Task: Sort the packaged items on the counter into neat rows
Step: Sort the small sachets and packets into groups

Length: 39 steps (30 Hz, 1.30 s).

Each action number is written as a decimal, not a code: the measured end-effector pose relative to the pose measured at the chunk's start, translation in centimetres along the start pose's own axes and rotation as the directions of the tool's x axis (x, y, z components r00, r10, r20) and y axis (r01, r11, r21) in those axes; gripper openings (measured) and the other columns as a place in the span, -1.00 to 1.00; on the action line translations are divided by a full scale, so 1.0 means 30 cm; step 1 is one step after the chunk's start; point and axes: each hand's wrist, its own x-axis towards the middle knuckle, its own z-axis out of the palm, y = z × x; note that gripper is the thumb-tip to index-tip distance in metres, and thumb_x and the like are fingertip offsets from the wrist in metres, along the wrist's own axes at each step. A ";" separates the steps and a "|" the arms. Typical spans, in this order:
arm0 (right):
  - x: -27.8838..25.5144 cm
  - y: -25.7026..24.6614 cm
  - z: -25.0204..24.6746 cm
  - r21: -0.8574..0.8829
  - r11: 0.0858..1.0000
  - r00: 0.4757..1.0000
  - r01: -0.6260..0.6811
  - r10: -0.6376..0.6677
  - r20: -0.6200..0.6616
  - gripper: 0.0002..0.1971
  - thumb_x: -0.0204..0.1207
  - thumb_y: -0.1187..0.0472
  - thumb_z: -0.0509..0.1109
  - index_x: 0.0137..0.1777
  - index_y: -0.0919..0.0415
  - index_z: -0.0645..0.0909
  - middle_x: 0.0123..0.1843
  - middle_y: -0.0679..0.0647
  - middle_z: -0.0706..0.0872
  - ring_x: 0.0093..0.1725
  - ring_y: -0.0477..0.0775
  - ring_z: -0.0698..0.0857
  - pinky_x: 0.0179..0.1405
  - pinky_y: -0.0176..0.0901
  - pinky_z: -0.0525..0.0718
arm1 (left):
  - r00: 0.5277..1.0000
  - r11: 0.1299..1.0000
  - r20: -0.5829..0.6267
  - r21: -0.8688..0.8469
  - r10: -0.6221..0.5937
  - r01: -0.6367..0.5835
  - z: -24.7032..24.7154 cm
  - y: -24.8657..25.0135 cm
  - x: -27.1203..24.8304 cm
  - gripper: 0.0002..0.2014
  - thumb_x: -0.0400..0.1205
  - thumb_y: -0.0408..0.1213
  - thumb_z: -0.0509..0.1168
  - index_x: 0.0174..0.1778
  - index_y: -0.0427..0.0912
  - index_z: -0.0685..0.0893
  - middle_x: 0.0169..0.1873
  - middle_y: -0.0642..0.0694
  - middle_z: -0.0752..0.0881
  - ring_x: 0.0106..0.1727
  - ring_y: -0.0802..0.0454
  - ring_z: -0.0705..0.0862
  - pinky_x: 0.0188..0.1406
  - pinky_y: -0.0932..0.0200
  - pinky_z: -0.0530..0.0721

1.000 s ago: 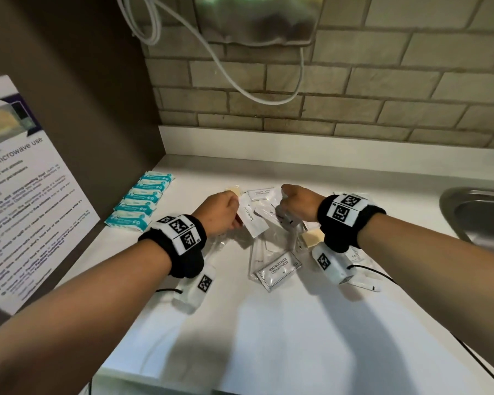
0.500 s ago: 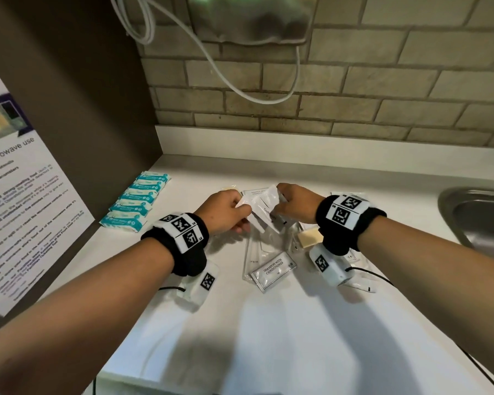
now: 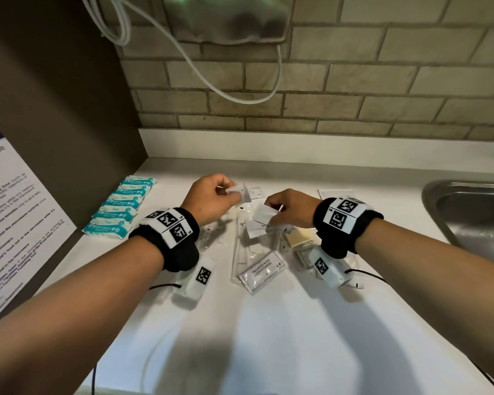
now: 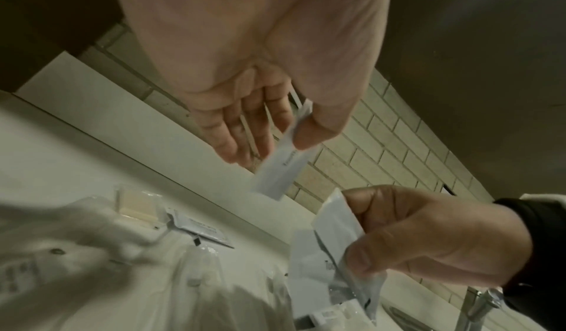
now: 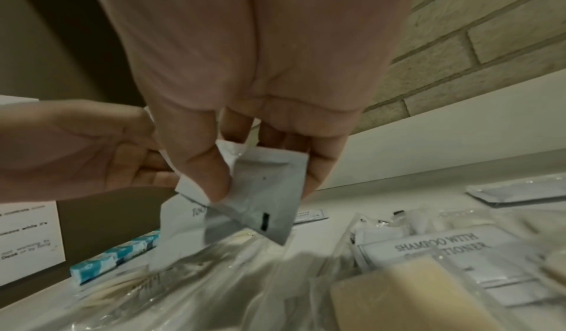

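Above the jumbled pile (image 3: 265, 252) at mid-tabletop (image 3: 268, 337), the left hand (image 3: 208, 201) pinches one white sachet (image 3: 240, 191) and the right hand (image 3: 291, 209) pinches another (image 3: 264, 213), apparently mid-sort; next, each likely needs laying flat in a row, like the blue packets (image 3: 120, 208) at far left.

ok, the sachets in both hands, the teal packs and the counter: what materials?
Sachet in left hand: white matte film or coated paper, creased; can't tell which. Sachets in right hand: silvery-grey reverse with sealed edges, probably foil laminate. Teal packs: glossy plastic wrap, puffy, with highlights. Counter: smooth white, faint sheen, laminate or solid surface.
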 end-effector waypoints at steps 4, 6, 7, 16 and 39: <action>-0.018 -0.017 -0.015 0.082 0.996 0.998 0.046 -0.042 -0.056 -0.78 0.39 0.42 0.50 -0.03 0.15 0.67 -0.24 -0.08 0.75 -0.31 -0.02 0.70 -0.26 -0.16 0.69 | 0.998 0.999 0.061 0.040 -0.035 0.033 0.043 0.018 0.011 -0.90 0.56 -0.30 0.33 -0.09 -0.19 0.55 -0.36 -0.15 0.68 -0.38 -0.10 0.60 -0.32 0.09 0.56; -0.018 -0.025 -0.032 0.137 0.988 0.992 0.074 -0.059 -0.115 -0.76 0.37 0.45 0.49 -0.01 0.20 0.65 -0.18 0.07 0.80 -0.29 0.02 0.71 -0.23 -0.05 0.72 | 0.990 0.999 0.134 0.026 -0.046 0.043 0.064 0.015 0.006 -0.88 0.62 -0.32 0.29 0.05 -0.10 0.59 -0.28 -0.06 0.70 -0.32 -0.07 0.66 -0.26 0.06 0.64; -0.017 -0.027 -0.041 0.154 0.984 0.986 0.090 -0.067 -0.149 -0.77 0.37 0.46 0.48 -0.02 0.21 0.63 -0.14 0.14 0.81 -0.26 0.06 0.72 -0.17 0.03 0.73 | 0.984 0.999 0.174 0.015 -0.046 0.044 0.072 0.014 0.004 -0.87 0.65 -0.29 0.29 0.08 -0.07 0.64 -0.22 -0.05 0.71 -0.25 -0.07 0.69 -0.22 0.05 0.68; -0.001 0.003 -0.076 0.261 0.964 0.961 0.054 0.020 -0.275 -0.77 0.45 0.41 0.43 0.09 0.23 0.61 -0.11 0.12 0.74 -0.27 0.11 0.72 -0.18 -0.03 0.73 | 0.921 0.970 0.368 -0.149 -0.125 0.191 0.096 0.058 -0.009 -0.74 0.66 -0.33 0.28 0.26 -0.19 0.66 -0.11 -0.12 0.71 -0.33 0.09 0.70 -0.33 0.19 0.65; -0.068 0.020 -0.098 -0.102 0.989 0.940 0.108 -0.135 -0.313 -0.67 0.30 0.49 0.49 -0.04 0.11 0.60 -0.18 -0.14 0.55 -0.27 -0.06 0.56 -0.26 -0.23 0.62 | 0.936 0.940 0.344 -0.287 -0.077 0.183 0.122 0.113 0.024 -0.77 0.71 -0.50 0.18 0.25 -0.20 0.53 -0.01 -0.18 0.65 -0.28 -0.05 0.75 -0.36 0.20 0.73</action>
